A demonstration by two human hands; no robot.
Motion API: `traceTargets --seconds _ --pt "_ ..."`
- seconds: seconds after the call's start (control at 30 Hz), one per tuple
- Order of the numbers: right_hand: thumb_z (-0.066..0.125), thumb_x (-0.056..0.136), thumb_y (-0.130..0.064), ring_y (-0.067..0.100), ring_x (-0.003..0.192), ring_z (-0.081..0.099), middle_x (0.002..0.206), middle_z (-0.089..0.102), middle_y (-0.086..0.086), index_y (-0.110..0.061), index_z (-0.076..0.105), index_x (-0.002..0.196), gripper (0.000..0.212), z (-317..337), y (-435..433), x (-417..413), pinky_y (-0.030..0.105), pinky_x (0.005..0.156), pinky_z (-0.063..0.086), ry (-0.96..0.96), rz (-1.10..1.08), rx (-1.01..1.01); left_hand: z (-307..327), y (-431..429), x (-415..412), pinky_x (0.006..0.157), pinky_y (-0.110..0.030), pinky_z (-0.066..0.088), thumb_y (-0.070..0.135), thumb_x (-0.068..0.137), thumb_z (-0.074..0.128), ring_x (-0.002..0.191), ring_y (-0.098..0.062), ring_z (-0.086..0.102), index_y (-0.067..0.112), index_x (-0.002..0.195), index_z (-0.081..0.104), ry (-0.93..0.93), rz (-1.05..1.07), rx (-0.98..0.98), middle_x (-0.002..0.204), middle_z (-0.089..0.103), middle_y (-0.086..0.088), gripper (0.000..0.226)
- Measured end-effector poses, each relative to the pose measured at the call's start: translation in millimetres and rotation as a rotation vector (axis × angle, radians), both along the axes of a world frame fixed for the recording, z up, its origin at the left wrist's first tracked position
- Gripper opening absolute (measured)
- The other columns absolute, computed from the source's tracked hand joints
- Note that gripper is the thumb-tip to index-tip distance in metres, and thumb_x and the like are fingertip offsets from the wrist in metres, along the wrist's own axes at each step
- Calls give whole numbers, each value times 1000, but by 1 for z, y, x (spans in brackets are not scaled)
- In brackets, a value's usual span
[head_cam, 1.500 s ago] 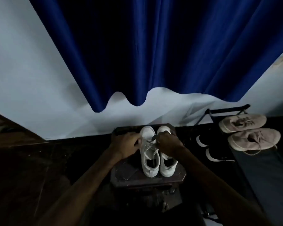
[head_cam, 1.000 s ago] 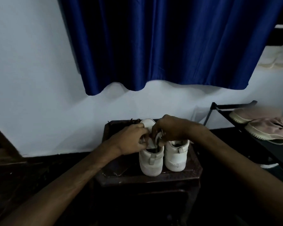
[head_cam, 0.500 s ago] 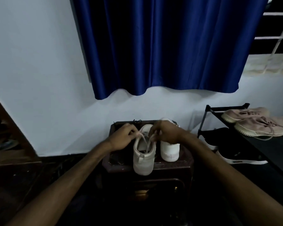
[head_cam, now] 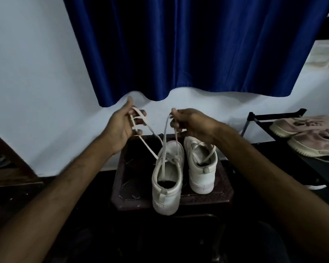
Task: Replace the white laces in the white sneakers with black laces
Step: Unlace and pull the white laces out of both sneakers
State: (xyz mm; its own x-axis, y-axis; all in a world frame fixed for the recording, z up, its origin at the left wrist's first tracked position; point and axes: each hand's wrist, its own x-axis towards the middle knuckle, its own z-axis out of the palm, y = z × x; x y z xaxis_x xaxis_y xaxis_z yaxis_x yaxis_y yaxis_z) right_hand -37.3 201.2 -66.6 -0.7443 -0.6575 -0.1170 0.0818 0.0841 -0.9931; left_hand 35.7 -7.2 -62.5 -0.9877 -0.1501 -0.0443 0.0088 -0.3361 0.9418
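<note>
at the left, the white lace (head_cam: 147,145) is held by the left hand (head_cam: 122,126), with its fingers (head_cam: 142,112) curled and the lace wound around them. the lace is drawn up from the nearer sneaker (head_cam: 167,186), which is set on the dark worktop (head_cam: 129,186), its heel over the front edge. the other strand is pinched by the right hand (head_cam: 190,124), above the second sneaker (head_cam: 201,171). pink shoes (head_cam: 302,126) are seen on a rack (head_cam: 273,115) at the right.

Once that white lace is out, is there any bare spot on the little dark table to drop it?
Yes: the strip of dark table between its left rim and the left sneaker looks bare. The right sneaker crowds the other side, and the white lace stretches up to the left hand and right hand.
</note>
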Motion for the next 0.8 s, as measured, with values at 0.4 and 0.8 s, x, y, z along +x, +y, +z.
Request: traceTargets --seconds 0.4,0.8 --pt "52 97 -6 11 65 53 79 66 -1 -12 64 104 15 -5 9 -18 24 68 50 147 -376 -127 -24 -5 20 41 -15 33 30 98 54 48 -9 47 12 100 57 20 47 -788 75 63 -4 18" --pt "58 88 3 3 64 61 84 72 5 -11 69 94 18 -30 23 -49 10 56 43 477 -420 240 -60 35 6 82 -37 50 38 82 65 98 -27 61 24 97 45 -180 -501 -1799 110 63 -6 29"
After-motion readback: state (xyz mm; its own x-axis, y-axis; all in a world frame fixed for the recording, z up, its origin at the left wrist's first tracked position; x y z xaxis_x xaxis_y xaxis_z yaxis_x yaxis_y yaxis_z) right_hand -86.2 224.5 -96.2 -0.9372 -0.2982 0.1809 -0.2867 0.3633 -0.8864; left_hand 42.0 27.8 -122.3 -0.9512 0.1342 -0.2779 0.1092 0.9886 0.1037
